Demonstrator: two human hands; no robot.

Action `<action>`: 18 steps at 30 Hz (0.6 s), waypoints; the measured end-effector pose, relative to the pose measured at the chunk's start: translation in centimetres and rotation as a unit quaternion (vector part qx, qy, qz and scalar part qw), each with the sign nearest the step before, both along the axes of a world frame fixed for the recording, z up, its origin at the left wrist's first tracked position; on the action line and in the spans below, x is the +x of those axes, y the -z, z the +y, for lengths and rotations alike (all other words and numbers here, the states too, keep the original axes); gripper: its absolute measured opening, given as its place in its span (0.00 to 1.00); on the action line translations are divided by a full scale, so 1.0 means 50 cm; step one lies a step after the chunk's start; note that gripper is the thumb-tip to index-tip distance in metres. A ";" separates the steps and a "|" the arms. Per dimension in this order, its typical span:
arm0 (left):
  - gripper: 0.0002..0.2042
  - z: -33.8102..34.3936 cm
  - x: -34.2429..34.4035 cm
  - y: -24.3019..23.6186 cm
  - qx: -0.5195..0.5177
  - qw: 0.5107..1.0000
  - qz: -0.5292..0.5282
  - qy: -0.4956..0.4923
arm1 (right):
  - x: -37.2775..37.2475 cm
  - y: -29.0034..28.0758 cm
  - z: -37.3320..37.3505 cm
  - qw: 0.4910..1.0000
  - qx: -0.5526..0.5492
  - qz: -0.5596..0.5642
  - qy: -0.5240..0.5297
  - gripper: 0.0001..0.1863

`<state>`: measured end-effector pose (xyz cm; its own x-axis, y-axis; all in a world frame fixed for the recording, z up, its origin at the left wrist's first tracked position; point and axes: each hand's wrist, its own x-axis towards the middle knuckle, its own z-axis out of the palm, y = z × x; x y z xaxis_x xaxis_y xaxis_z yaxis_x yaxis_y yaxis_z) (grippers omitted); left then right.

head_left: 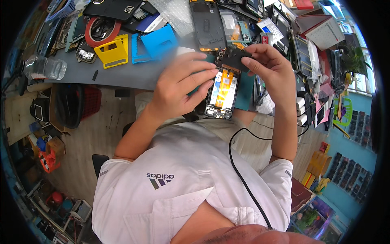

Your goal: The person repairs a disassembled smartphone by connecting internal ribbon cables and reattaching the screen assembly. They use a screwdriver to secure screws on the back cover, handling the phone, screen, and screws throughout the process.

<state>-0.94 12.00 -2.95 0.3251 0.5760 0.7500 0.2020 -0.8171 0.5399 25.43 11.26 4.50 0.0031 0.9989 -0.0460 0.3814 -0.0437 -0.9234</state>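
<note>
An opened phone (pixel 221 91) with orange ribbon cables stands out over a green mat (pixel 245 95) at the desk's front. My left hand (pixel 180 83) grips the phone's upper left edge, its fingertips partly hiding that side. My right hand (pixel 272 73) pinches a small black plate (pixel 233 59) between thumb and fingers above the phone's top end. Just behind lies a dark phone panel (pixel 207 28).
On the grey desk (pixel 81 75) are yellow (pixel 107 61) and blue (pixel 156 40) plastic holders, red tape (pixel 93 38), several phone parts and a clear bottle (pixel 44 67). A black cable (pixel 239 171) runs down across my shirt. A red basket (pixel 91 103) stands below at left.
</note>
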 end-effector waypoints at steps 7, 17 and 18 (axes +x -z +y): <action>0.16 -0.003 0.012 0.002 0.005 0.997 0.054 -0.046 | -0.012 0.034 -0.010 1.000 0.003 -0.005 0.005 0.15; 0.14 0.004 0.019 0.011 0.020 0.994 0.069 -0.087 | -0.019 0.049 0.004 0.988 0.091 -0.124 -0.001 0.14; 0.14 0.003 0.020 0.009 0.009 0.993 0.080 -0.086 | -0.018 0.051 0.005 0.982 0.125 -0.143 -0.008 0.14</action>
